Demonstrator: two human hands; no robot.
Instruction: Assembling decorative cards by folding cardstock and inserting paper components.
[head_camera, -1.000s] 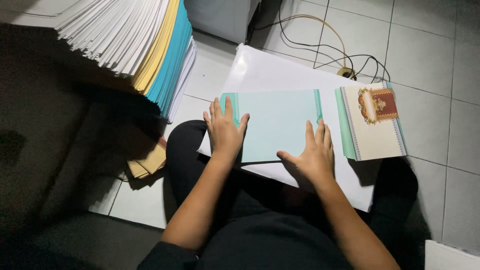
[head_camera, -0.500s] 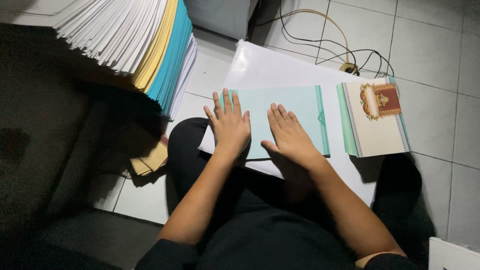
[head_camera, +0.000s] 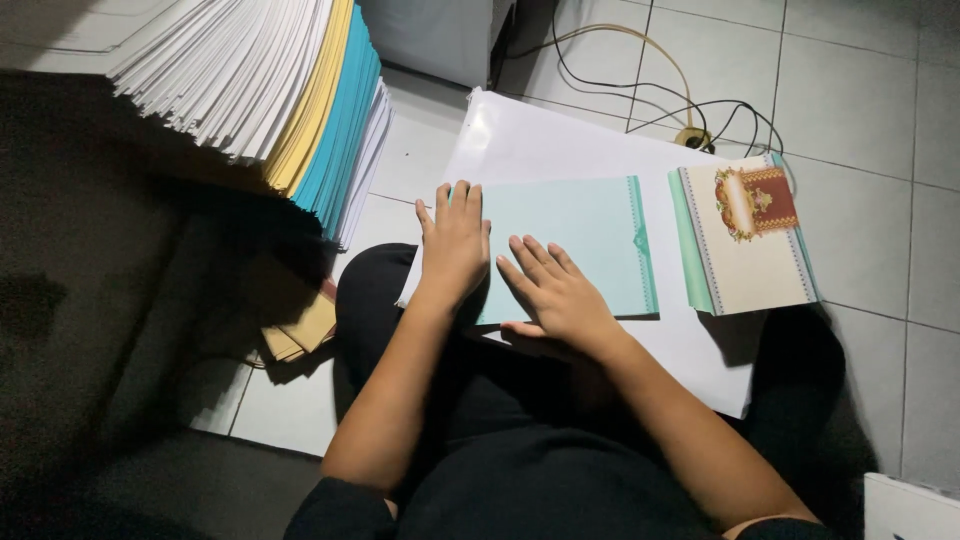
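Note:
A pale green card (head_camera: 580, 240) lies flat on a large white sheet (head_camera: 540, 140) that rests across my lap and the floor. My left hand (head_camera: 455, 240) presses flat on the card's left edge, fingers together and pointing away from me. Beside it, my right hand (head_camera: 555, 290) lies flat on the card's lower middle, fingers spread and angled up to the left. Neither hand grips anything. To the right of the card sits a small stack of cream cards with a red and gold emblem (head_camera: 745, 240).
A tall fanned stack of white, yellow and teal paper (head_camera: 270, 90) stands at the upper left. Brown envelopes (head_camera: 300, 330) lie on the floor under it. Cables and a plug (head_camera: 690, 135) run over the white tiles behind the sheet. A white box corner (head_camera: 910, 510) shows at bottom right.
My right hand has slid leftward across the green card, from its right side toward my left hand. The left hand has stayed near the left edge.

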